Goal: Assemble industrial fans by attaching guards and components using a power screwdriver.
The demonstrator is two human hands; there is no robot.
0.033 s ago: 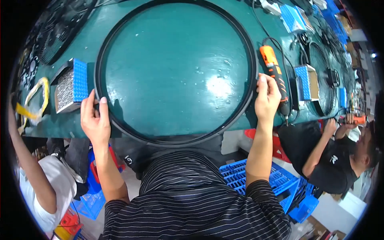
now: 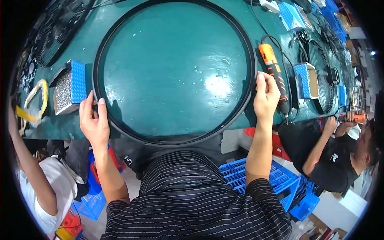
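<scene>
A large, thin black hoop (image 2: 172,143) lies on the green table (image 2: 172,80), its near edge reaching past the table's front edge. At the hoop's left side, my left hand (image 2: 94,124) grips the rim between thumb and fingers. My right hand (image 2: 267,96) pinches the opposite side, thumb and fingertips at the rim. Close to that hand lies an orange and black power screwdriver (image 2: 275,72) with a cord. Beside my left hand stands an open blue box (image 2: 78,82) filled with small silver metal pieces (image 2: 64,92).
Black fan grilles (image 2: 60,44) crowd the far left, and another grille (image 2: 320,72) lies at right near a blue carton (image 2: 303,81). Yellow tape (image 2: 44,96) is at left. Below the table is a blue crate (image 2: 256,174). Co-workers sit left (image 2: 46,188) and right (image 2: 336,168).
The whole view has shifted very slightly. Both hands keep their hold on the hoop.
</scene>
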